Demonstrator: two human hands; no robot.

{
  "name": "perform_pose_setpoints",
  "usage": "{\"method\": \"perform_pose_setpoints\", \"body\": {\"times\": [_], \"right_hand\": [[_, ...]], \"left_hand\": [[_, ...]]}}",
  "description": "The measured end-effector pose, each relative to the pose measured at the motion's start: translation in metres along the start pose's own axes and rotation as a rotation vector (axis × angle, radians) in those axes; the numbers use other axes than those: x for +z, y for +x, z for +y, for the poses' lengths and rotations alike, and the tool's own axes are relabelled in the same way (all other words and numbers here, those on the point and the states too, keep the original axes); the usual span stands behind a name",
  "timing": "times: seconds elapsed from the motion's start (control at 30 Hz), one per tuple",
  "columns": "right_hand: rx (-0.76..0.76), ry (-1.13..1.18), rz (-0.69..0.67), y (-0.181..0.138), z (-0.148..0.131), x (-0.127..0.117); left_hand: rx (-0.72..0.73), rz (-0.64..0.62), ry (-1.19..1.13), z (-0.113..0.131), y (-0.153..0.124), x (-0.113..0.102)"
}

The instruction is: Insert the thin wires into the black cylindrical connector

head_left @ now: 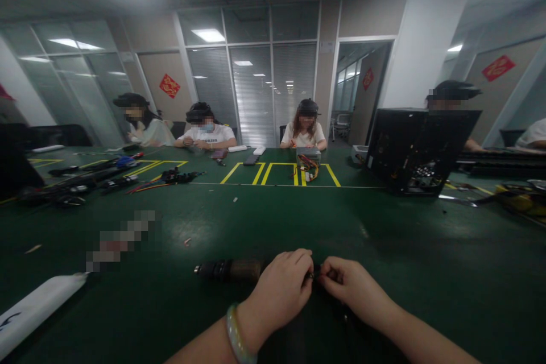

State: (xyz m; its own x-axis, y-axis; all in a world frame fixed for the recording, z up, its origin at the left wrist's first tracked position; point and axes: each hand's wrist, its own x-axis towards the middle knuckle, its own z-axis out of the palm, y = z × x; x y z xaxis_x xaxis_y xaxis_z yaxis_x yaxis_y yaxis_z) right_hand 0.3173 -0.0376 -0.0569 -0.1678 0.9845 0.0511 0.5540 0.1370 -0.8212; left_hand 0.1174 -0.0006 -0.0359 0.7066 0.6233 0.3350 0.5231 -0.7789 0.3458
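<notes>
A dark cylindrical hand tool (230, 269) with a small metal tip lies across the green table, its tip pointing left. My left hand (284, 281), with a pale bangle on its wrist, is closed over the tool's right end and hides that part. Just beside it, my right hand (347, 284) is closed in a pinch by the tool's end. Something small and dark shows between the two hands, with a trace of red at the right fingertips; its kind cannot be made out.
Left of my hands lies a white object (42, 304). A black computer case (420, 151) stands at the right. Across the table are a power supply (308, 156) with coloured wires, bundled cables (170, 177) and yellow tape marks (230, 173). Several people sit along the far side.
</notes>
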Motion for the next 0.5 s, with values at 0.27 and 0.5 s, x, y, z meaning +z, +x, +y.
{"method": "perform_pose_setpoints", "body": {"times": [0.27,0.5], "right_hand": [[-0.004,0.004,0.005,-0.0004,-0.0035,-0.0009],[0.006,-0.007,0.008,-0.0012,-0.0027,-0.0009]], "left_hand": [[0.010,-0.003,0.002,-0.0015,-0.0005,0.0016],[-0.014,0.012,0.002,-0.0003,-0.0001,0.0024]]}}
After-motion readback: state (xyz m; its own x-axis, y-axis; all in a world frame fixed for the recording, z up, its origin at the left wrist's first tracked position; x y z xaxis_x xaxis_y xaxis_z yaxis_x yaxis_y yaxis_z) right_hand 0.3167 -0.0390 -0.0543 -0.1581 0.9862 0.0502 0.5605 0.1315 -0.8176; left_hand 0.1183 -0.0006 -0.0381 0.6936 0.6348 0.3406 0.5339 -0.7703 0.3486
